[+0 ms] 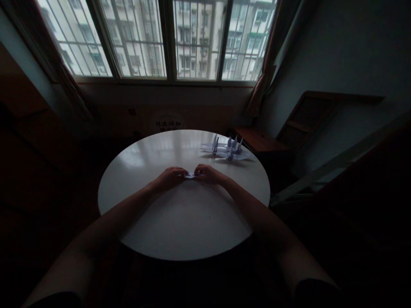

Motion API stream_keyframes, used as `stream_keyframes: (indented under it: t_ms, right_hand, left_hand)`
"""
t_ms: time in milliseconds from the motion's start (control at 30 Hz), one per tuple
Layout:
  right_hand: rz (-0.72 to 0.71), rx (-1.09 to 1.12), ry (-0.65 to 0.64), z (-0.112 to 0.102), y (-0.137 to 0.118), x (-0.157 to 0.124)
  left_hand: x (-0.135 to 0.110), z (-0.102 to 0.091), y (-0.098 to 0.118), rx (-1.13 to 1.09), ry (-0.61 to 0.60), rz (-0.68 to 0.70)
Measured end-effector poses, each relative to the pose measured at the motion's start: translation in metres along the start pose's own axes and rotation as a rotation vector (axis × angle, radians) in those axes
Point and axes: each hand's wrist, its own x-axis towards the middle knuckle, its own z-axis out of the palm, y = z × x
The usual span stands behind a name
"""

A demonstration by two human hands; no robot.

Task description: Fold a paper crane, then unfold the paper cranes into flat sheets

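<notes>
Between my two hands, near the middle of the round white table (189, 222), is a small piece of folded white paper (190, 175). My left hand (171, 176) has its fingers closed on the paper's left end. At the other end, my right hand (208, 173) pinches it with bent fingers. The fingers cover much of the paper, so its exact folds cannot be made out. Several folded paper cranes (230, 153) stand in a group on the table's far right side, beyond my right hand.
Past the table is a wide barred window (199, 42) with curtains (258, 92) at its sides. A low reddish wooden cabinet (260, 140) stands behind the table's right edge. A wooden frame (302, 119) leans at the right wall. The room is dim.
</notes>
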Motion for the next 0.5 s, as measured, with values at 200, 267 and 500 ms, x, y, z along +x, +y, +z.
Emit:
stream_keyframes:
  t_ms: [200,267,500]
  right_hand:
    - [-0.002,-0.002,-0.008,-0.0004,-0.0001,-0.0002]
    - [-0.002,-0.003,-0.007,-0.0005,-0.0002,-0.0004]
    - [-0.006,0.028,0.009,0.0005,0.0009,0.0005]
  left_hand:
    - [0.0001,-0.0016,0.0029,0.000,-0.006,-0.007]
    - [0.0002,-0.0021,0.0042,-0.015,-0.002,-0.003]
    - [-0.0006,-0.0021,0.0031,-0.082,-0.001,-0.035]
